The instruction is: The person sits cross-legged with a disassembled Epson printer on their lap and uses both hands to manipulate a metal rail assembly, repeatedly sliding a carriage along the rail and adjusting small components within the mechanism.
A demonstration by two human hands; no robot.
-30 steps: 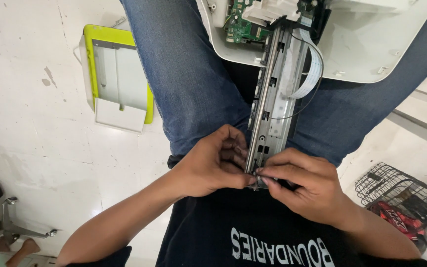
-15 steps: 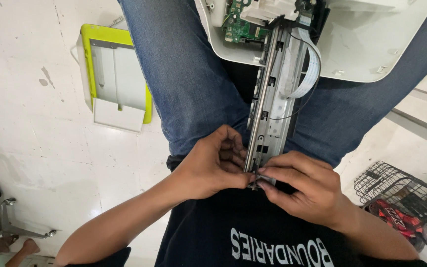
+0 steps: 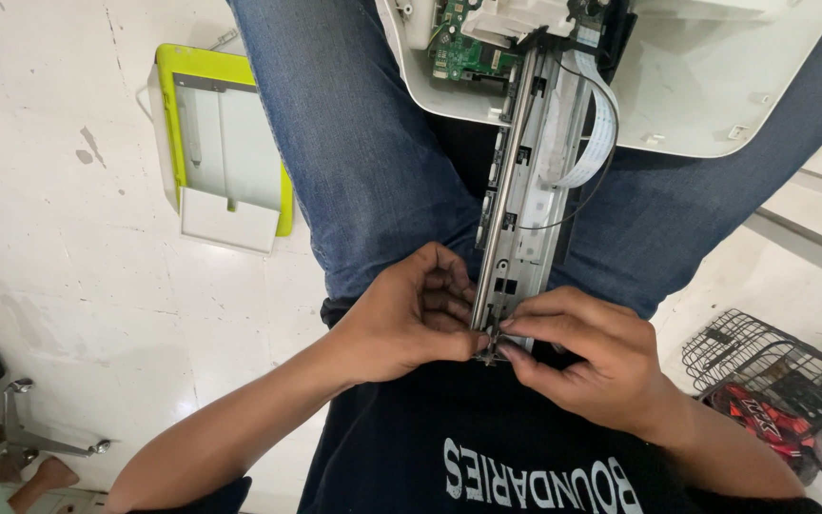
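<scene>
A long grey metal rail assembly (image 3: 525, 181) from an opened printer lies between my jeans-clad thighs, pointing toward my belly. Its far end meets a white plastic printer shell (image 3: 706, 95) with a green circuit board (image 3: 463, 52) and a white flat ribbon cable (image 3: 601, 124). My left hand (image 3: 411, 319) grips the near end of the rail from the left. My right hand (image 3: 587, 357) pinches the same near end from the right, fingertips meeting at a small metal part on the rail's tip.
A white and lime-green plastic tray (image 3: 225, 152) lies on the pale floor to the left. A black wire basket (image 3: 773, 371) with a red item stands at the right. Chair wheels (image 3: 21, 419) show at lower left.
Both hands stay at the rail's near end; my right fingers have shifted slightly on the small part at the tip.
</scene>
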